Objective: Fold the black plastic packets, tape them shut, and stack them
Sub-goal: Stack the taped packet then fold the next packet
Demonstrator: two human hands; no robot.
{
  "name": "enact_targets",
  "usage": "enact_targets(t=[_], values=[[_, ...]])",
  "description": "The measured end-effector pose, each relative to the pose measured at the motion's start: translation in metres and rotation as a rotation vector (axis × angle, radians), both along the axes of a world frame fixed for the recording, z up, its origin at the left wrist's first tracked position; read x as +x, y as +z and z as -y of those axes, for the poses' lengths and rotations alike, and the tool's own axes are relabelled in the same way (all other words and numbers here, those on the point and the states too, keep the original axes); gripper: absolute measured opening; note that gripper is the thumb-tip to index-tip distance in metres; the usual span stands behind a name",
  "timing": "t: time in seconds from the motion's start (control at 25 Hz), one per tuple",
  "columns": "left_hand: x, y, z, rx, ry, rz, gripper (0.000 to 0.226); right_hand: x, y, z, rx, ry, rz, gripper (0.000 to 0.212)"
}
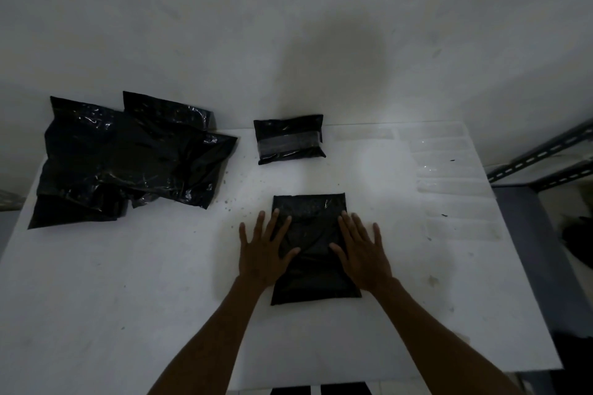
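Several unfolded black packets (pixel 128 157) lie heaped at 10 o'clock on the white table (pixel 128 298). One folded, taped packet (pixel 288 139) lies at 12 o'clock, apart from the heap. Toward 6 o'clock, the current packet (pixel 313 266) lies flat. The left hand (pixel 264 253) presses its left side and the right hand (pixel 364 253) its right side, fingers (pixel 272 226) straight and spread, grasping nothing. Clear tape strips (pixel 449 167) line the table edge at 2 o'clock.

The left hand (pixel 263 253) lies palm down, fingers straight and spread toward 12 o'clock, thumb out toward 2. The right hand (pixel 364 252) mirrors it, fingers toward 11, thumb toward 10. Both seem to press flat, though the light is dim. The left forearm (pixel 219 337) enters from 7 o'clock, the right forearm (pixel 430 337) from 5.
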State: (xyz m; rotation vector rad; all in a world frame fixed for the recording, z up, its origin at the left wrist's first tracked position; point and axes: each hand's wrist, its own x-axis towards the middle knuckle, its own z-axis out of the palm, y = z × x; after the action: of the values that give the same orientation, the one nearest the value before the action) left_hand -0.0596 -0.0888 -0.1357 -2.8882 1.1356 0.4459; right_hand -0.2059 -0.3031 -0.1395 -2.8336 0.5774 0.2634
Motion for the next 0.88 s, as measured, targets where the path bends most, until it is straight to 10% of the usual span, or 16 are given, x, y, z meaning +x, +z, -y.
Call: enact_targets(t=[0.36, 0.6, 0.88], values=[[-0.005, 0.012, 0.027, -0.084, -0.041, -0.043, 0.109, 0.048, 0.008, 0.013, 0.283, -0.625, 0.367, 0.042], [-0.001, 0.002, 0.033, -0.126, 0.063, -0.074, 0.106, 0.075, 0.008, 0.031, 0.376, -0.663, 0.510, 0.024], [0.045, 0.015, 0.059, -0.699, 0.837, -0.363, 0.051, 0.091, 0.020, 0.038, 0.511, -0.741, 0.395, 0.022]])
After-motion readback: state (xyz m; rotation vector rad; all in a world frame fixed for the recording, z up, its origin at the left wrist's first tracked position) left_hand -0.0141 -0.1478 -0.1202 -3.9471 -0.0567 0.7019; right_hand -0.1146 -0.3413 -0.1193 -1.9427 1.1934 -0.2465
